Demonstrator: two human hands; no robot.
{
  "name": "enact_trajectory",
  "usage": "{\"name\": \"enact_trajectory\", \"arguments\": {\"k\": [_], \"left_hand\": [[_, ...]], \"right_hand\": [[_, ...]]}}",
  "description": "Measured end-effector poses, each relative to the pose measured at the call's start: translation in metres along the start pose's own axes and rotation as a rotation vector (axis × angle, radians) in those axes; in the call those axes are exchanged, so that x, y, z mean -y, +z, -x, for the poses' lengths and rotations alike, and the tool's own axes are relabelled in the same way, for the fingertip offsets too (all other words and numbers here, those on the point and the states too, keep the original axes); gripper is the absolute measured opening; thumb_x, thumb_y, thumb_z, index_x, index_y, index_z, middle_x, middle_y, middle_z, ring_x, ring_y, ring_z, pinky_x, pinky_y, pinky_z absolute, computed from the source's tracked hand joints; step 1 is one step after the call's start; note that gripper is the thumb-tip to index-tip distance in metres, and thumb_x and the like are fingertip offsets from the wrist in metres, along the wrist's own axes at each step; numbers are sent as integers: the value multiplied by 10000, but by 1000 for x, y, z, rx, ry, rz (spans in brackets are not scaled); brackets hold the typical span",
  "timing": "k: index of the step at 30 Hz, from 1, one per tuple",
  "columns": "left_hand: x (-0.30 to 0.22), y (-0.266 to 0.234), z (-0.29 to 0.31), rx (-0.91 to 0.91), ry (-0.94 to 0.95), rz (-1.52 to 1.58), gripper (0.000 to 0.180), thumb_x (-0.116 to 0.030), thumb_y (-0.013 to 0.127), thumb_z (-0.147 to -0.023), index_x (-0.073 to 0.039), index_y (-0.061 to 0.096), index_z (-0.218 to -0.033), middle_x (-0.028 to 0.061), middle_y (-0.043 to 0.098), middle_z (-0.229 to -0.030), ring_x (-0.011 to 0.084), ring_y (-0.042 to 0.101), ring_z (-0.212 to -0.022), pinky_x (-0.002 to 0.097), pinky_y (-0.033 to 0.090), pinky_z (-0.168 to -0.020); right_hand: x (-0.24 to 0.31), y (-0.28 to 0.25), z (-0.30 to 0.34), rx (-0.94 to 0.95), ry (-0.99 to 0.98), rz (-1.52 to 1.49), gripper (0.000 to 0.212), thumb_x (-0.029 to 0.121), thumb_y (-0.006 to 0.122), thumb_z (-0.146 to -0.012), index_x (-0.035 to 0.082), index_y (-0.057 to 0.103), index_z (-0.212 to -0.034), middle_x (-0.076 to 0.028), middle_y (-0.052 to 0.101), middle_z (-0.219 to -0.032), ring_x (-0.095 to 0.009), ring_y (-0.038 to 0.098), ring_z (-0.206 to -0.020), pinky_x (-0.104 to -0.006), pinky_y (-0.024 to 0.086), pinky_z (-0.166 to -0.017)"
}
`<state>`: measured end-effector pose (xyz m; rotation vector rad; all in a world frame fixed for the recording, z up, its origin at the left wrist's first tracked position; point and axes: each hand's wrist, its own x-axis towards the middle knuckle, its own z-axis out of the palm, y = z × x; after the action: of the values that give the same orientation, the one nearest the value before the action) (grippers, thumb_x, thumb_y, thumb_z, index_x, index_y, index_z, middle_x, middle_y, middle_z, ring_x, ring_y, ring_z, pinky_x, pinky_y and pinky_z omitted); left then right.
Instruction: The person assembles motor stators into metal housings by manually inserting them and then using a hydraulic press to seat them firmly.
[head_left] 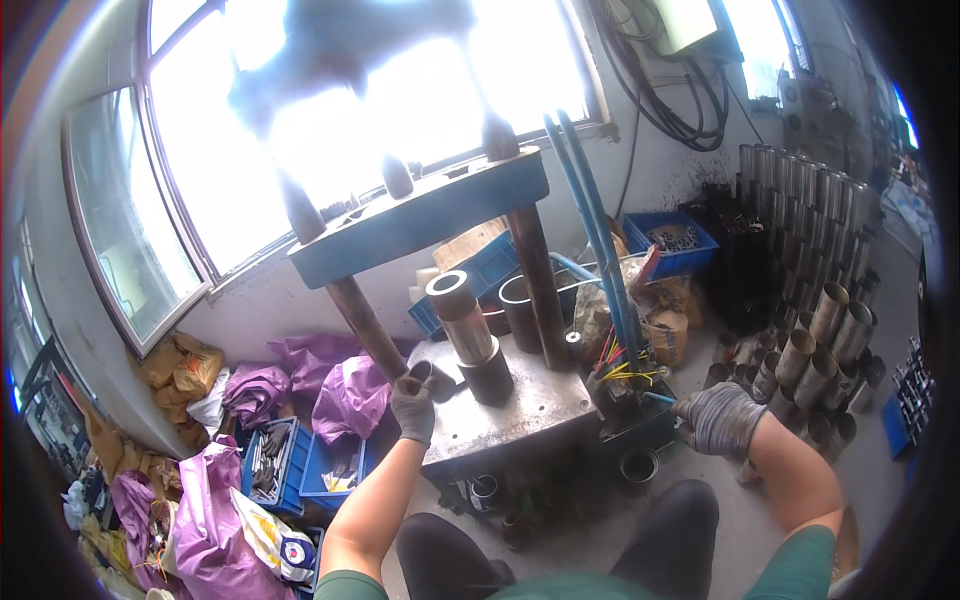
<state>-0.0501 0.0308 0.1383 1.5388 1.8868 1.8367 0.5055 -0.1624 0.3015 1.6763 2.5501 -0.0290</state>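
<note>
Gripping ring (pixel 421 371) at top of left hand (pixel 411 410), left of cylinder (pixel 467 328), clasping lever (pixel 657 398) in right hand (pixel 722 420), right of cylinder.

The press bed (pixel 562 398) is a scuffed, pale metal plate (small dark holes show in its face). On it, 1 stepped metal column (pixel 467 335) stands upright, near 2 dark posts (pixel 539 290). The grey floor (pixel 742 505) carries open metal tubes (pixel 796 358), crowded at right.
</note>
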Motion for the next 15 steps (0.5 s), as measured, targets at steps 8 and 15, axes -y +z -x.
{"name": "enact_trajectory", "arguments": {"k": [8, 15], "left_hand": [[-169, 14, -90, 101, 465, 378, 292, -44, 660, -1017, -9, 650, -1307, 77, 720, -1174, 182, 702, -1047, 313, 577, -940], [-183, 80, -126, 163, 278, 567, 622, -178, 730, -990, -27, 406, -1499, 101, 674, -1197, 218, 684, -1088, 333, 585, -911]], "right_hand": [[19, -16, -11, 243, -124, 64, 376, 319, 624, -908, 92, 761, -1175, -200, 770, -932, -392, 756, -910, -508, 595, -823], [4, 12, -1, 87, -51, 48, 345, 335, 636, -910, 102, 758, -1134, -188, 768, -917, -386, 758, -867, -507, 597, -790]]}}
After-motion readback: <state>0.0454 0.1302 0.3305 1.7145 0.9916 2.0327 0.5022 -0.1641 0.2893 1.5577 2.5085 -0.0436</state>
